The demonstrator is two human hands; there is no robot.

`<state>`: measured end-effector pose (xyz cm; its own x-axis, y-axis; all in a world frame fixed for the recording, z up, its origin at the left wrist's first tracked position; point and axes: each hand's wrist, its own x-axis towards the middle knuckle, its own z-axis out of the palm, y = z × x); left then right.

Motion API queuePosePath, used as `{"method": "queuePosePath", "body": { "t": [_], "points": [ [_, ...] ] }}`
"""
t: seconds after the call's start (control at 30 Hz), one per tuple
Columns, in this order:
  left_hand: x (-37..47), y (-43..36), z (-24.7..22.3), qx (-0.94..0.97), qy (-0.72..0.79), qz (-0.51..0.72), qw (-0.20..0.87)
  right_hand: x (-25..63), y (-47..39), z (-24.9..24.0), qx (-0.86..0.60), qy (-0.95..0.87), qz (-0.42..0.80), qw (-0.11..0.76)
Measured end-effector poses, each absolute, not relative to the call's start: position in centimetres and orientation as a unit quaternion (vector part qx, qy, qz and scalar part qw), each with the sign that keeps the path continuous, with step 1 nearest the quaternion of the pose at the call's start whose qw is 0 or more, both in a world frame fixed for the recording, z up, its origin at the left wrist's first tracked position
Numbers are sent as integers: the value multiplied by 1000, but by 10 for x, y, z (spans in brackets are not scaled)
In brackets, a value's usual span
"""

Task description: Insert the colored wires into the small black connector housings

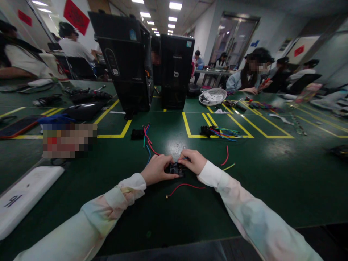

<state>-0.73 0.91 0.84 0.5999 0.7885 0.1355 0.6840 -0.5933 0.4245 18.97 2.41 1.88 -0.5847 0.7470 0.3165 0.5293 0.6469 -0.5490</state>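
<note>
Low over the green table, my left hand grips a small black connector block between thumb and fingers. My right hand is closed in a pinch at the block's right side; a bit of blue shows at its fingertips, perhaps a wire, too small to be sure. In front of the hands lies a red wire with a brass-coloured end. Beyond my left hand are a blue wire and a black block beside red and green wires. To the right rest a short red wire and a yellow-green wire.
Two black computer towers stand at the back. A bundle of coloured wires in a black connector lies right of centre, near a white basket. A white power strip is at the left. People sit at tables beyond.
</note>
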Motion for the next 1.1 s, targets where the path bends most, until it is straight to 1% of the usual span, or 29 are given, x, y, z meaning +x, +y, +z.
{"method": "queuePosePath", "body": {
  "t": [0.17,0.4,0.7,0.93,1.1],
  "points": [
    [-7,9,8,878,421,156,167,189,25,20,-381,-858,204,280],
    [-5,8,7,867,440,171,159,185,7,27,-453,-843,183,225],
    [-7,10,8,876,427,156,163,187,20,26,-428,-847,184,257],
    [-6,10,7,869,433,169,169,183,1,34,-473,-845,135,208],
    [-6,10,7,876,423,163,166,188,12,35,-441,-864,134,203]
  ]
}}
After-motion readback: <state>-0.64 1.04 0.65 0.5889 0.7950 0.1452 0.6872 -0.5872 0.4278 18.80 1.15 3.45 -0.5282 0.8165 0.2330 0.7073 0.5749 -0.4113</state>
